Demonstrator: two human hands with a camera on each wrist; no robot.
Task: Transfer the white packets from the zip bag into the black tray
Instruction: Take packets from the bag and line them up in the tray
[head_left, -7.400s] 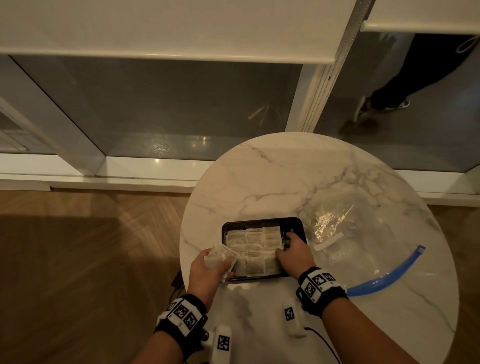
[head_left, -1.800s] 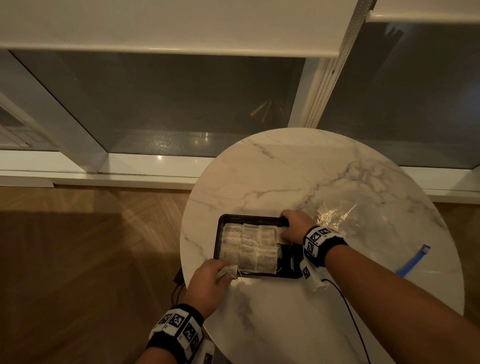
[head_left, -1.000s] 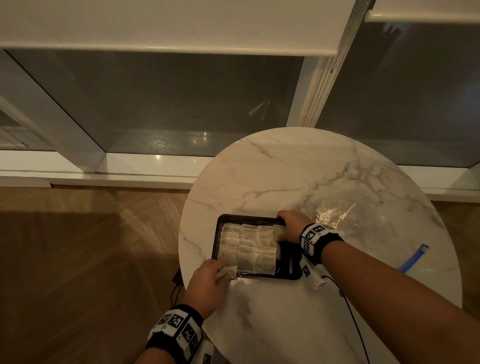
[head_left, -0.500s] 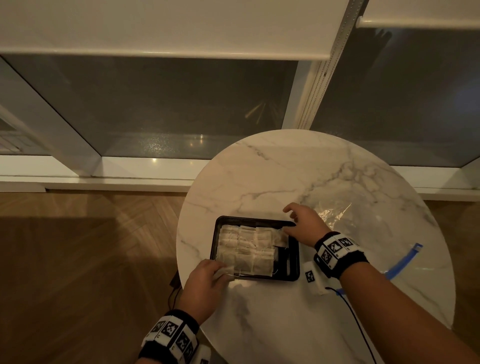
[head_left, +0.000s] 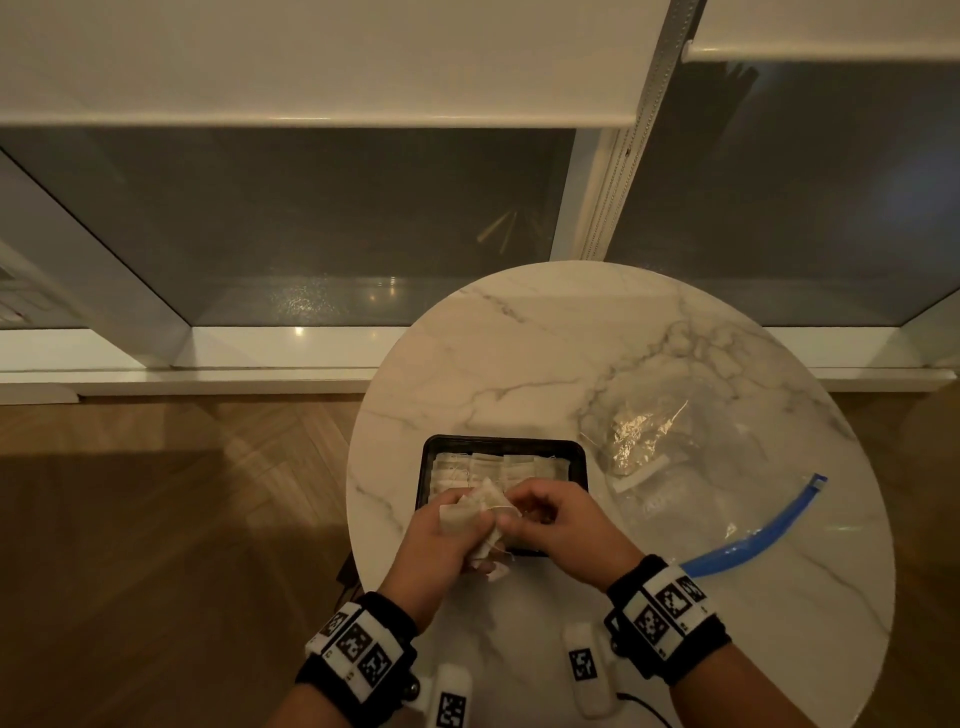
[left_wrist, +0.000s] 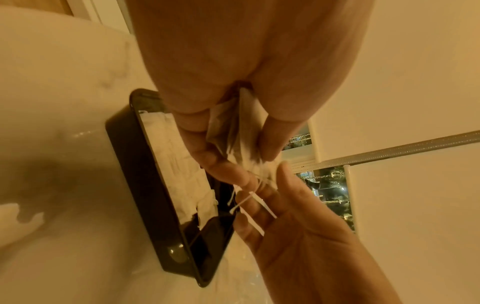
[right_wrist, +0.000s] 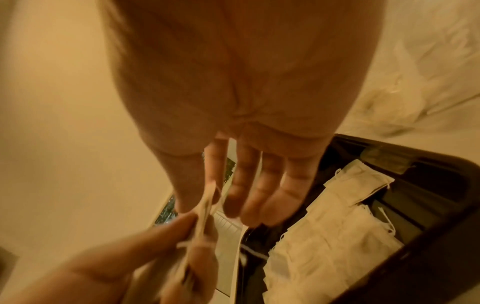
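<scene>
Your left hand (head_left: 441, 530) grips a bunch of white packets (head_left: 475, 512) above the black tray (head_left: 498, 446). Your right hand (head_left: 553, 525) pinches one packet there. The zip bag (head_left: 691, 467) lies on the worktop (head_left: 519, 364).

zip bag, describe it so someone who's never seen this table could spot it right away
Find the round marble table under the window. To the right of the black tray lies the zip bag, flat and crumpled. It is clear plastic, nearly invisible on the marble, but its curved blue zip strip gives it away.

Round marble table (head_left: 519, 374), wood floor (head_left: 156, 519), window blind (head_left: 311, 57).
</scene>
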